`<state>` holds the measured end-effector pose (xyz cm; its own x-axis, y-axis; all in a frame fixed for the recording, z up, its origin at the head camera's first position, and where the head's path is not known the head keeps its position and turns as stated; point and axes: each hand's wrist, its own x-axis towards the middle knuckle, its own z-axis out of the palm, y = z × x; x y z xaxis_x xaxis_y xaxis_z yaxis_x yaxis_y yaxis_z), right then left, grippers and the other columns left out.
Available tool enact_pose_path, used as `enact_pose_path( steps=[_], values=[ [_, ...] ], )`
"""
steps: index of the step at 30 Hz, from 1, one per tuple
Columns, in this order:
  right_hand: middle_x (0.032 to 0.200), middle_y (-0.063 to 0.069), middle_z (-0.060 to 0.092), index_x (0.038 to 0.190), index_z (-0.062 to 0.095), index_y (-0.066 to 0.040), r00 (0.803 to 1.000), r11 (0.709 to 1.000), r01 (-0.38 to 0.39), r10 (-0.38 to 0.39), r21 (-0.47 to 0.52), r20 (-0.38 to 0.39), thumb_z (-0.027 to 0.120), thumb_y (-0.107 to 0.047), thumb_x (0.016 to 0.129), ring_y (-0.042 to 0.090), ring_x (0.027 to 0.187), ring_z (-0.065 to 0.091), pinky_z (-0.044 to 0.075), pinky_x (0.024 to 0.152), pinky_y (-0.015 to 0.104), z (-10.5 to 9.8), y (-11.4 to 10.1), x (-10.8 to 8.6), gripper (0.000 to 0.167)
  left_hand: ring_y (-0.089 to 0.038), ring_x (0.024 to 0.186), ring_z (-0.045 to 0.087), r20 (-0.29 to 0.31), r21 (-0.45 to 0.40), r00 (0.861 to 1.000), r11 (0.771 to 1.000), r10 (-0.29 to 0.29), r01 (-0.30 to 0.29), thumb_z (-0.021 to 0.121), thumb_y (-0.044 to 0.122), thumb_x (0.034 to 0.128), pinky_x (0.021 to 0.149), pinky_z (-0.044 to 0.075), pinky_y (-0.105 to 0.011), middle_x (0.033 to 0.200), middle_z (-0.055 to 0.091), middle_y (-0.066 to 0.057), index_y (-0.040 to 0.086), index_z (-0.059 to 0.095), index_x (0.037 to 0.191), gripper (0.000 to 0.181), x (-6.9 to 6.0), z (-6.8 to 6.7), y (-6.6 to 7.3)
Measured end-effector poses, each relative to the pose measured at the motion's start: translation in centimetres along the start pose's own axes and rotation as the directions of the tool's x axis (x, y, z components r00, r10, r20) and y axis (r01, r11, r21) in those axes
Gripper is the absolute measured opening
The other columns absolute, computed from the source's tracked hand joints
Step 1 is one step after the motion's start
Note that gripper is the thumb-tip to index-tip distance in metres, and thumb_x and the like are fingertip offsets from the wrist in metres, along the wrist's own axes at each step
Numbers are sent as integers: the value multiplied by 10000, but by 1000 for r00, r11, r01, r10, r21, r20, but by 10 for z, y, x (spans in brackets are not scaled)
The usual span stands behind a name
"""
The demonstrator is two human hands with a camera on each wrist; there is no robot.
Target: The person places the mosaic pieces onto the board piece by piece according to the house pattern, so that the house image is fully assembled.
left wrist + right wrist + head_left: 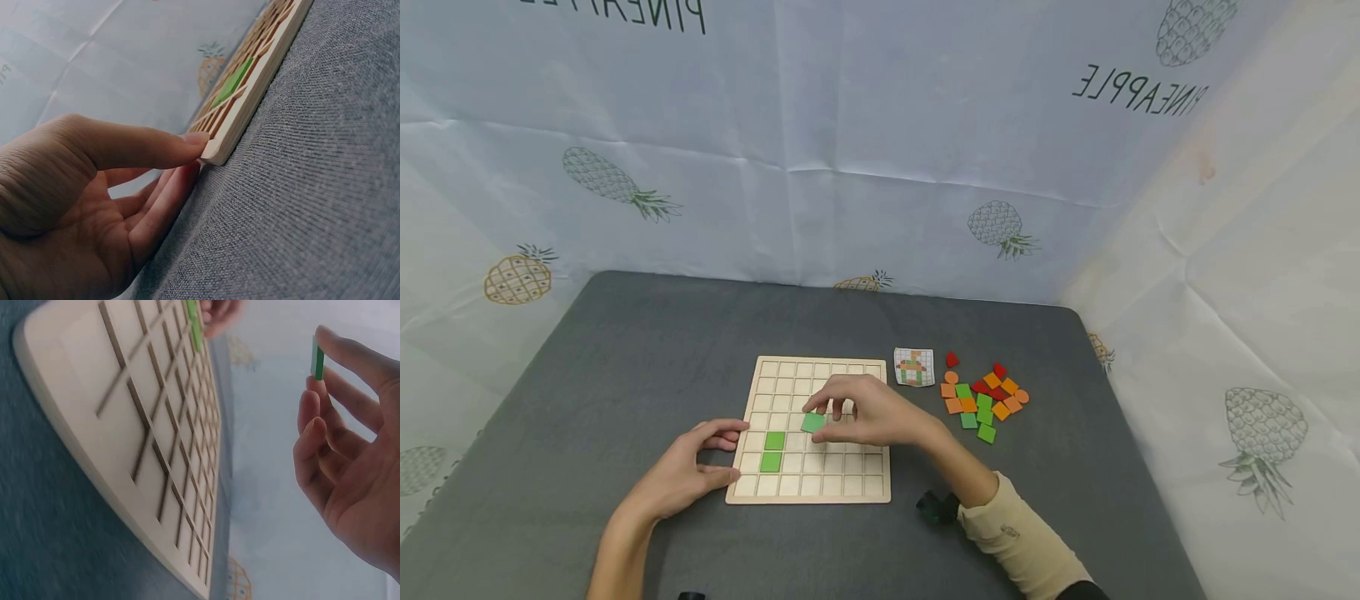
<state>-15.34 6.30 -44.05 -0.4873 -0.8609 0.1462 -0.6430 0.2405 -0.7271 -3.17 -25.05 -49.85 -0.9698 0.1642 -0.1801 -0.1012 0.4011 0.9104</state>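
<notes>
A wooden grid board [808, 502] lies flat on the grey table, with two green square tiles [774, 441] one above the other in its left part. My left hand [681, 471] touches the board's left edge, thumb and fingertips spread along it. In the left wrist view the thumb [150, 145] rests on the rim near a corner. Over the middle of the board, my right hand [868, 412] pinches a darker green square tile [812, 422] between thumb and finger. The right wrist view shows this green tile [319, 357] edge-on, raised above the board.
Right of the board lie a small printed pattern card [914, 367] and a loose group of tiles [985, 402] in green, orange and red. A black object [937, 507] sits by the right forearm. Pineapple-print cloth [880, 150] hangs around the table.
</notes>
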Motion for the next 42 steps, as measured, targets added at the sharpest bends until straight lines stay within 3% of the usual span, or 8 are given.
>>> enact_pose_path(
  steps=[3, 8, 15, 20, 29, 36, 42],
  values=[
    [1159, -1, 775, 1254, 789, -119, 999, 1000, 7, -7, -3, 36, 884, -231, 926, 61, 896, 679, 635, 770, 395, 8, 0, 6, 359, -70, 1169, 576, 7, 5, 1000, 1000, -5, 5, 851, 11, 867, 839, 627, -252, 1370, 595, -199, -5, 590, 1472, 659, 0, 0, 0],
    [1094, -22, 756, 1258, 789, -143, 996, 999, 17, -15, -27, 86, 881, -254, 931, -9, 863, 635, 591, 798, 279, 19, -1, 15, 357, -89, 1172, 580, 11, 10, 1000, 1000, 1, -2, 853, 16, 871, 842, 626, -250, 1369, 601, -203, -11, 589, 1472, 657, 1, 0, 0],
    [1043, -9, 725, 1253, 784, -134, 988, 1000, 4, -7, 19, 155, 880, -249, 931, -38, 828, 604, 541, 807, 161, 36, -4, 25, 355, -61, 1162, 584, 3, 11, 1000, 1000, 13, -13, 854, 13, 866, 840, 622, -246, 1360, 612, -197, 2, 603, 1460, 645, 0, 0, 0],
    [1039, 5, 724, 1246, 785, -141, 978, 1000, -4, 2, 11, 209, 871, -259, 942, -42, 770, 588, 506, 735, 129, 46, -7, 32, 338, -101, 1183, 586, 9, 17, 1000, 1000, 5, -5, 853, 21, 870, 840, 621, -249, 1374, 606, -195, 17, 598, 1471, 653, -1, -1, 0],
    [997, -96, 707, 1212, 781, -215, 956, 994, -38, 65, -99, 285, 872, -339, 940, -73, 706, 551, 475, 650, 107, 60, -10, 39, 313, -82, 1177, 589, 12, 10, 1000, 1000, 9, -9, 855, 28, 873, 838, 623, -248, 1370, 609, -192, 12, 599, 1466, 645, 0, -2, 1],
    [979, -164, 706, 1193, 782, -255, 933, 981, -45, 109, -189, 343, 858, -392, 944, -94, 721, 531, 446, 670, 100, 69, -9, 42, 294, -90, 1180, 592, 11, 9, 1000, 1000, 8, -9, 850, 26, 875, 835, 623, -254, 1373, 608, -192, 19, 599, 1469, 645, -1, -1, 0],
    [1007, -160, 709, 1207, 783, -262, 930, 970, -22, 108, -240, 350, 861, -403, 940, -91, 769, 535, 430, 682, 94, 73, -11, 44, 312, -109, 1190, 595, 12, 13, 1000, 1000, 9, -9, 853, 34, 874, 838, 624, -255, 1377, 607, -189, 26, 599, 1472, 650, 0, -1, -1]
  ],
)
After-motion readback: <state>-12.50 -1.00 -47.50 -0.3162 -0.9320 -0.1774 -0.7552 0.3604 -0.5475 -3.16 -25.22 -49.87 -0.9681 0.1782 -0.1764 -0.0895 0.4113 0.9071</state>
